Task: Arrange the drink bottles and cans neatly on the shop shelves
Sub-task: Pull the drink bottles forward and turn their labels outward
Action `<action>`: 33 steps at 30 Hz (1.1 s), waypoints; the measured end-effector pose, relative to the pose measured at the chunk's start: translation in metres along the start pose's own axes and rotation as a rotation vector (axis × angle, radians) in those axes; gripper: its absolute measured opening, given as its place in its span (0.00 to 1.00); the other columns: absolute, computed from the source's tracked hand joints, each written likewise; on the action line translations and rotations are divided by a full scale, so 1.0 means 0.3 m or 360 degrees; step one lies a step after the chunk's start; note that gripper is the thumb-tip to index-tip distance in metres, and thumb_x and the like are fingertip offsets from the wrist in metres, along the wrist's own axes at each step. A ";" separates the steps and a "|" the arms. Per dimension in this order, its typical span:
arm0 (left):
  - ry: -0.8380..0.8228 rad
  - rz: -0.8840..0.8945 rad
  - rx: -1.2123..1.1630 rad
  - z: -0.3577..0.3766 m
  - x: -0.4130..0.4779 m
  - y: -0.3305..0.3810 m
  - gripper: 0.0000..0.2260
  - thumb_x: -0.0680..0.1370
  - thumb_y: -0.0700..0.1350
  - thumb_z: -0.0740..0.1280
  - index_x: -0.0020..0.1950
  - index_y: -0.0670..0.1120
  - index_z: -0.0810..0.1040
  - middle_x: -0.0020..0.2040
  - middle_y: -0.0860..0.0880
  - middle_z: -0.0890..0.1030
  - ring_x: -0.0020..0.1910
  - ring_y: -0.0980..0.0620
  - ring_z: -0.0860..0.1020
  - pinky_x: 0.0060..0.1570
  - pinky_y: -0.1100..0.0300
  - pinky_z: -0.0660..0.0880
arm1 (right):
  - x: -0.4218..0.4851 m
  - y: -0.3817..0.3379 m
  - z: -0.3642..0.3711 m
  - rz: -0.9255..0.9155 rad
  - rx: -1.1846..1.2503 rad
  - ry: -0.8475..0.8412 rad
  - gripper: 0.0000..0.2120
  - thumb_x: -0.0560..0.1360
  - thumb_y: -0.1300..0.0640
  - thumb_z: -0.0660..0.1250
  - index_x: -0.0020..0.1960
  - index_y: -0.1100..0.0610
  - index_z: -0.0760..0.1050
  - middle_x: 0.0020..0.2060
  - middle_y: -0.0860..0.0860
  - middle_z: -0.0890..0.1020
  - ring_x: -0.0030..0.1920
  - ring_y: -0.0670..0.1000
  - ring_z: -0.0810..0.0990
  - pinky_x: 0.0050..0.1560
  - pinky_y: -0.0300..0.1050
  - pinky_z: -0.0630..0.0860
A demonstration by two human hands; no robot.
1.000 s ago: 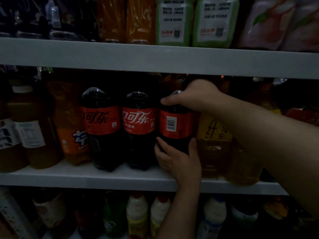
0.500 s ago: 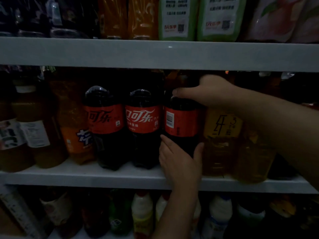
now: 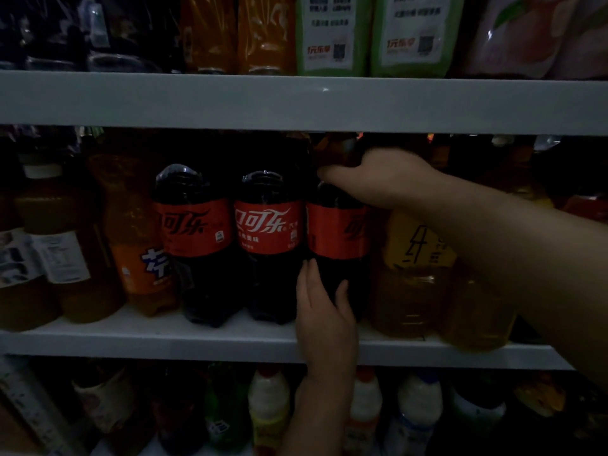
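Three large cola bottles with red labels stand in a row on the middle shelf. My right hand grips the top of the rightmost cola bottle. My left hand holds the same bottle low down, thumb and fingers curled round its base. Its label now shows part of the logo at the right edge. The two other cola bottles stand to the left with logos facing me.
An orange soda bottle and amber drink bottles stand left of the colas; yellow-labelled amber bottles stand right, close against the held bottle. The upper shelf hangs low over the caps. White and green bottles fill the bottom shelf.
The held cola bottle has turned: the barcode side faced me before, now the logo starts to show. My left hand shifted round its base. The view moved slightly.
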State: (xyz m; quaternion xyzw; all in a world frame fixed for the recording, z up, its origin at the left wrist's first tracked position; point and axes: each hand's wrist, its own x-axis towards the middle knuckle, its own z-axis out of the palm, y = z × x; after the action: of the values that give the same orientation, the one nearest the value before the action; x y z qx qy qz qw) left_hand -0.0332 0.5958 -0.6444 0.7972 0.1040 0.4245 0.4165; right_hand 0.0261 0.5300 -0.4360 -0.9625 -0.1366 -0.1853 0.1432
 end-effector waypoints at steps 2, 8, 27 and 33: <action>0.0000 0.0003 0.0122 0.017 -0.022 0.031 0.33 0.74 0.53 0.70 0.73 0.39 0.64 0.70 0.40 0.70 0.67 0.41 0.70 0.62 0.45 0.71 | -0.001 -0.001 -0.011 0.0032 0.0117 -0.0046 0.33 0.62 0.25 0.60 0.51 0.51 0.76 0.40 0.49 0.75 0.40 0.50 0.73 0.35 0.41 0.69; -0.0054 -0.0029 0.0144 0.034 0.007 0.025 0.42 0.71 0.56 0.72 0.76 0.39 0.56 0.68 0.37 0.65 0.66 0.40 0.67 0.65 0.49 0.66 | -0.011 0.012 -0.016 0.0005 0.0137 0.0094 0.39 0.55 0.19 0.60 0.50 0.49 0.77 0.42 0.48 0.77 0.38 0.47 0.73 0.33 0.39 0.72; 0.0025 0.0296 0.0220 0.033 0.001 -0.056 0.43 0.68 0.58 0.73 0.75 0.41 0.58 0.67 0.39 0.68 0.63 0.40 0.69 0.58 0.48 0.72 | -0.412 0.195 0.133 -0.0452 0.0347 0.1222 0.14 0.75 0.52 0.64 0.53 0.62 0.76 0.49 0.54 0.78 0.52 0.50 0.75 0.54 0.37 0.69; 0.0084 0.0359 0.0147 0.071 -0.013 -0.083 0.39 0.72 0.47 0.73 0.76 0.40 0.56 0.66 0.34 0.68 0.63 0.36 0.67 0.60 0.43 0.70 | -0.623 0.503 0.339 0.0849 0.0726 0.1072 0.35 0.68 0.56 0.76 0.69 0.61 0.63 0.65 0.60 0.65 0.65 0.59 0.67 0.63 0.44 0.65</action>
State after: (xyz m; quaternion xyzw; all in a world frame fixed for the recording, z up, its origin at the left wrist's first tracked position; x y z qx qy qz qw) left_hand -0.0146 0.5972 -0.6715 0.8106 0.0439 0.4844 0.3261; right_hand -0.0609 0.3848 -0.6347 -0.7945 0.1316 -0.4087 0.4294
